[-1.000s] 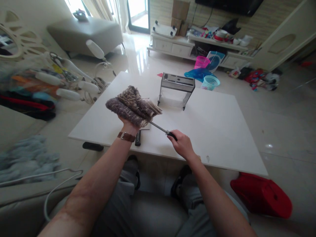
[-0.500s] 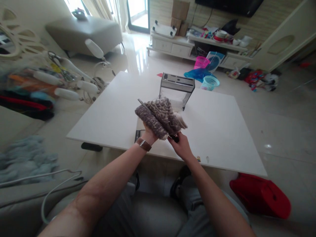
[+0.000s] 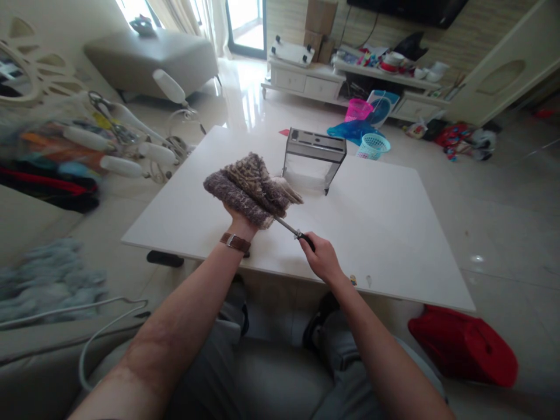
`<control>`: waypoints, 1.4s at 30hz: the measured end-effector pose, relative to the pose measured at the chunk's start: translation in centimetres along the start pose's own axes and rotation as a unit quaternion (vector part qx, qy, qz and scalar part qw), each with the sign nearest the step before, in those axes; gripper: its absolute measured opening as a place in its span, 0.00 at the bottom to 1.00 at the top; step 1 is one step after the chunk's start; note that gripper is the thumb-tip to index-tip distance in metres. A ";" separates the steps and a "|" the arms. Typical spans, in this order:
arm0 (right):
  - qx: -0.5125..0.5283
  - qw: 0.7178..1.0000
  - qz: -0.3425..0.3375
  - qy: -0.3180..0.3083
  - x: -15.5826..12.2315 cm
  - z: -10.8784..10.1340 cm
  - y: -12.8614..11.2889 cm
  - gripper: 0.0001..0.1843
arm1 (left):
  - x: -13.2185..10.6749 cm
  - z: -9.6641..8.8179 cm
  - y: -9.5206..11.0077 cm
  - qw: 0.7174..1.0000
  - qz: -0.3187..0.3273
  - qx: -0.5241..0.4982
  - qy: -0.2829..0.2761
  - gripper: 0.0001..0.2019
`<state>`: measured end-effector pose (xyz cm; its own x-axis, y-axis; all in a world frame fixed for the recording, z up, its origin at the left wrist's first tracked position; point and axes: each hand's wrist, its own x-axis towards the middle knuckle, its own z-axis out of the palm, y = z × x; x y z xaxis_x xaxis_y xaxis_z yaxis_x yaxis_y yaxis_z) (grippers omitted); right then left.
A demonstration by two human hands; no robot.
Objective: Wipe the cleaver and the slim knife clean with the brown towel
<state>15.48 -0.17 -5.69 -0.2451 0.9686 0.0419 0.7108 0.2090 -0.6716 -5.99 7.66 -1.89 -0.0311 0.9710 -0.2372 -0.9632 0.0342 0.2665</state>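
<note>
My left hand (image 3: 240,219) is closed on a folded, fluffy brown-grey towel (image 3: 251,186), holding it from below above the table; most of its fingers are hidden under the cloth. In my right hand (image 3: 322,256) is the black handle of a tool with a slim metal shaft (image 3: 286,225). The shaft runs up and left to the towel's lower right edge, and its far end is hidden by the cloth. Beyond the towel stands a metal-topped holder (image 3: 315,146) with slots in its top and a pale, see-through-looking front.
The white table (image 3: 385,227) has a small yellow figure (image 3: 353,280) and a little clear item (image 3: 368,281) near its front edge. Part of a dark object shows by my left wrist. A red bag-like thing (image 3: 464,344) is at lower right; a light-blue basket (image 3: 373,146) lies past the table.
My left hand has carried the towel up and left. The shaft, which lay along the towel's fold before, now shows between the towel and my right hand, which has barely moved.
</note>
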 end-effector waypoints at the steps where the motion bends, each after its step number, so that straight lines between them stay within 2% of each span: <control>1: 0.014 1.000 0.004 0.005 -0.1 0.0 0.1 0.13 | 0.0 0.1 0.2 1.000 0.016 -0.010 -0.005 0.34; 3: 0.042 0.999 0.018 0.020 -0.2 0.0 0.2 0.13 | -0.3 0.3 0.2 0.999 0.031 -0.023 -0.014 0.32; 7: 0.101 0.993 0.008 0.053 0.0 0.2 0.1 0.12 | -1.1 0.8 -0.8 1.000 0.010 -0.006 -0.007 0.30; 14: 0.102 0.992 -0.011 0.071 0.0 0.7 0.0 0.19 | -2.0 0.2 -5.2 0.999 -0.027 0.007 0.034 0.29; 17: 0.080 0.994 -0.013 0.071 -0.2 0.8 0.0 0.19 | -1.9 -0.3 -6.3 0.998 -0.026 -0.002 0.056 0.29; 25: 0.053 0.997 -0.005 0.058 -0.1 1.3 -0.1 0.13 | -2.1 -0.2 -5.8 0.998 -0.024 -0.007 0.064 0.29; 34: 0.049 0.997 -0.007 0.062 -0.3 1.2 0.0 0.14 | -2.0 -0.1 -6.0 0.997 -0.028 -0.002 0.078 0.29; 42: 0.038 0.997 -0.008 0.063 -0.3 1.3 0.1 0.13 | -2.0 -0.1 -6.0 0.998 -0.026 0.004 0.058 0.31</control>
<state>14.77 -0.63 -6.74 -0.1680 0.9755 0.1417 0.6547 0.2179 -0.7238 -0.13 5.45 -3.09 -0.0126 0.9340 -0.3570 -0.9620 0.0862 0.2593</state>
